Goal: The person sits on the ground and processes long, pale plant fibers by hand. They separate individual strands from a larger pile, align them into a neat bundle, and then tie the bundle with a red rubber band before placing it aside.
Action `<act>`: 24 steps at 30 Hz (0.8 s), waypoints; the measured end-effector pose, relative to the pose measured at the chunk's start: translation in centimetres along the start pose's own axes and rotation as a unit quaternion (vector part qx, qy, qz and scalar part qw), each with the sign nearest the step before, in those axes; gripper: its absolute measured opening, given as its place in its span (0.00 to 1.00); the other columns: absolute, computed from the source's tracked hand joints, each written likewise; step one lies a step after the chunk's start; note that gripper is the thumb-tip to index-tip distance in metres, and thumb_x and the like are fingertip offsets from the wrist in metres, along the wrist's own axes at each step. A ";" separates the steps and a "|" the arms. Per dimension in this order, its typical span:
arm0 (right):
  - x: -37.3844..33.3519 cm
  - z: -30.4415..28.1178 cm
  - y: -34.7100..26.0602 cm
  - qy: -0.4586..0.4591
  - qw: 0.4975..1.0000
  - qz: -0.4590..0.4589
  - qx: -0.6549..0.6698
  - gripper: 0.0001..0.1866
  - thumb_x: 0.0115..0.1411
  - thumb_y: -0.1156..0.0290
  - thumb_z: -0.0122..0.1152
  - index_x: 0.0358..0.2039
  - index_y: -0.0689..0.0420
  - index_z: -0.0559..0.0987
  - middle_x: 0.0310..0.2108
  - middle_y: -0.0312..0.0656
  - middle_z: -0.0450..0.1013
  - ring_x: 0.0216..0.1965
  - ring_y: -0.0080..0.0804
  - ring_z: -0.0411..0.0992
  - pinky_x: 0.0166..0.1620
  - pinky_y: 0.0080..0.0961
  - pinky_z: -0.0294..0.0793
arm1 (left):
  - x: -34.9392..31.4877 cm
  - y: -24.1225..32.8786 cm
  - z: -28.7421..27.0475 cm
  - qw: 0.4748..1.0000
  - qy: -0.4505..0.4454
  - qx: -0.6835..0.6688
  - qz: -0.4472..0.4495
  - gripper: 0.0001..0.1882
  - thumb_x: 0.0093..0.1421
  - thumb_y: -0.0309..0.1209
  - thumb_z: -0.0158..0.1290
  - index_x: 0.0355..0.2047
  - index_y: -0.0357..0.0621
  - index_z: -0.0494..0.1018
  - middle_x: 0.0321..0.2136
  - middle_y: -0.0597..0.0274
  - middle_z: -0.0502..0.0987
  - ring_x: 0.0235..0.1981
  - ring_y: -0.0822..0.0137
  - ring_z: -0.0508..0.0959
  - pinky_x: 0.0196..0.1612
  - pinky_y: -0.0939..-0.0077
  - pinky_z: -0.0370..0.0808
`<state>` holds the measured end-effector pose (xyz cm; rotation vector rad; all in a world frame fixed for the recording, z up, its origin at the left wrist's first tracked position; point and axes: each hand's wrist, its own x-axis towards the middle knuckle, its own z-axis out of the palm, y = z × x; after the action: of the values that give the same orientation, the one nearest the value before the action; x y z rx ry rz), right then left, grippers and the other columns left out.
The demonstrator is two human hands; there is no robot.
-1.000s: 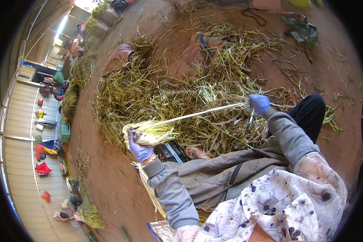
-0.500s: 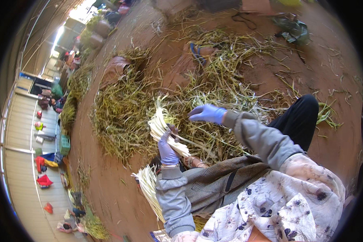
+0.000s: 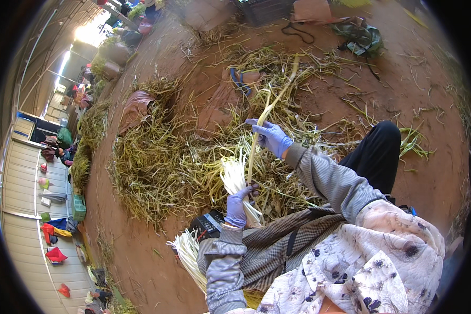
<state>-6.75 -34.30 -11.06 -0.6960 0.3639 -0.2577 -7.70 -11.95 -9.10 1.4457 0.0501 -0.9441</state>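
My left hand (image 3: 236, 210), in a thin purple glove, is closed round a bundle of slender white stalks (image 3: 232, 177) just above my lap. My right hand (image 3: 273, 139), gloved alike, pinches a long yellow-green stalk (image 3: 266, 111). The stalk's lower end comes down beside the bundle at my left fingers, and its leafy tip points away from me. Below both hands spreads a wide heap of yellowish stalks and leaves (image 3: 157, 157). More white stalks (image 3: 188, 256) lie by my left forearm. A black box-like object (image 3: 206, 225) shows just left of my left wrist.
Brown ground surrounds the heap, with a reddish-brown sack (image 3: 136, 109) and blue straps (image 3: 239, 81) in it. A dark green bag (image 3: 363, 39) lies at the far right. Along the left wall stand a green crate (image 3: 78, 207) and coloured bags; people sit farther back.
My right hand, apart from the bundle and without a stalk before, now grips a long stalk. My left hand has moved right with the bundle. The whole view has shifted slightly.
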 end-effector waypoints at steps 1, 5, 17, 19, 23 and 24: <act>-0.2 0.0 -0.2 -0.026 1.000 -0.010 0.007 0.17 0.55 0.70 0.56 0.46 0.55 0.72 0.20 0.28 0.63 0.19 0.15 0.59 0.23 0.14 0.60 | 0.0 0.0 0.2 1.000 -0.005 0.007 -0.003 0.11 0.55 0.26 0.48 0.39 0.39 0.70 0.30 0.63 0.77 0.25 0.75 0.74 0.23 0.89 0.68; -0.5 -0.2 -0.7 -0.017 0.999 -0.018 0.025 0.14 0.53 0.70 0.58 0.41 0.56 0.72 0.22 0.30 0.65 0.21 0.17 0.61 0.25 0.15 0.61 | -0.2 -0.1 0.7 0.999 -0.026 0.027 -0.008 0.11 0.55 0.28 0.49 0.38 0.39 0.71 0.30 0.63 0.77 0.27 0.75 0.74 0.24 0.87 0.68; -1.7 1.0 -1.7 -0.022 0.999 0.027 -0.002 0.08 0.52 0.67 0.59 0.30 0.56 0.76 0.21 0.29 0.68 0.16 0.14 0.55 0.20 0.12 0.53 | -0.2 -0.9 0.9 0.996 -0.046 0.060 -0.043 0.10 0.52 0.28 0.52 0.34 0.38 0.73 0.28 0.63 0.77 0.28 0.74 0.76 0.23 0.86 0.67; -1.8 1.3 -1.8 -0.035 0.999 0.015 0.010 0.09 0.53 0.66 0.58 0.30 0.57 0.76 0.24 0.31 0.71 0.15 0.14 0.55 0.19 0.13 0.53 | -0.2 -0.8 0.9 0.997 -0.047 0.050 -0.043 0.09 0.52 0.28 0.52 0.33 0.38 0.73 0.27 0.64 0.77 0.27 0.75 0.75 0.22 0.87 0.67; -1.6 1.4 -1.9 -0.066 0.997 0.036 0.009 0.14 0.56 0.64 0.54 0.37 0.61 0.75 0.29 0.38 0.74 0.14 0.15 0.58 0.18 0.13 0.56 | -0.3 -0.8 0.9 0.996 -0.056 0.046 -0.047 0.09 0.51 0.28 0.53 0.32 0.37 0.74 0.26 0.65 0.76 0.25 0.76 0.75 0.22 0.87 0.66; -1.6 1.3 -2.0 -0.065 0.997 0.040 0.000 0.14 0.56 0.64 0.54 0.38 0.60 0.75 0.26 0.36 0.72 0.14 0.15 0.57 0.18 0.13 0.57 | -0.3 -0.8 0.9 0.997 -0.052 0.042 -0.047 0.09 0.51 0.28 0.53 0.32 0.37 0.74 0.26 0.65 0.76 0.25 0.76 0.75 0.22 0.87 0.66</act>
<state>-7.89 -34.40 -8.42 -0.6921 0.2663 -0.1365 -8.81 -12.42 -9.38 1.4801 0.0016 -1.1094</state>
